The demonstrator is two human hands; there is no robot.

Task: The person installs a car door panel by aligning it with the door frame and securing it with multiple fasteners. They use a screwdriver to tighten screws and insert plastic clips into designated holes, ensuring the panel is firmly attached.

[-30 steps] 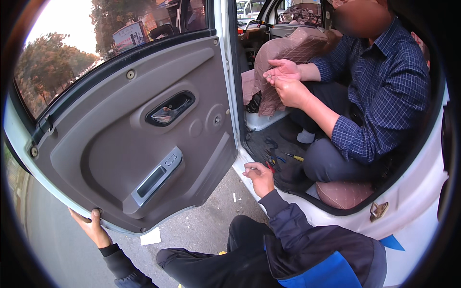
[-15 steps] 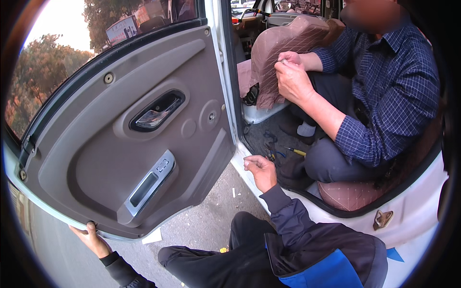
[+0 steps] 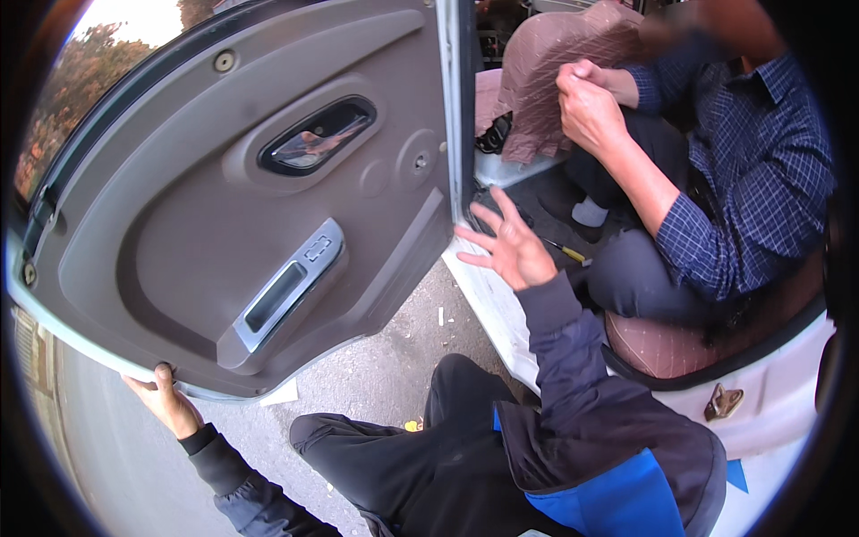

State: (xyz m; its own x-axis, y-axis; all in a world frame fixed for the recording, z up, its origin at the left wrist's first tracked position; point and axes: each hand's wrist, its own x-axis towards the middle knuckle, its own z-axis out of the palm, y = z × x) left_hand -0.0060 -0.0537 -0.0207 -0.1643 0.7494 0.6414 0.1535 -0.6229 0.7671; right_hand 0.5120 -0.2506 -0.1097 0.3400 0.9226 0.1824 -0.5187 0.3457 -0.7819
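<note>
My left hand [image 3: 168, 404] holds the bottom edge of an open vehicle door [image 3: 206, 233], its thumb on the inner panel and its fingers hidden behind the edge. The grey-brown panel carries a chrome inner door handle [image 3: 315, 139] and a silver armrest pull [image 3: 284, 291]. My right hand [image 3: 512, 246] is raised by the hinge side of the doorway, fingers spread and nothing in it. Just past it, a yellow-handled screwdriver [image 3: 568, 253] lies on the vehicle's dark floor mat [image 3: 541, 199].
A person in a checked shirt [image 3: 752, 170] sits inside the doorway, hands [image 3: 591, 106] together around something I cannot make out. Beyond is a pink quilted seat [image 3: 548, 67]. The white door sill [image 3: 488, 313] and a metal latch striker [image 3: 723, 403] flank my right arm.
My right hand has risen and spread its fingers, which were bent together before. The view has shifted, while my left hand stays on the door edge.
</note>
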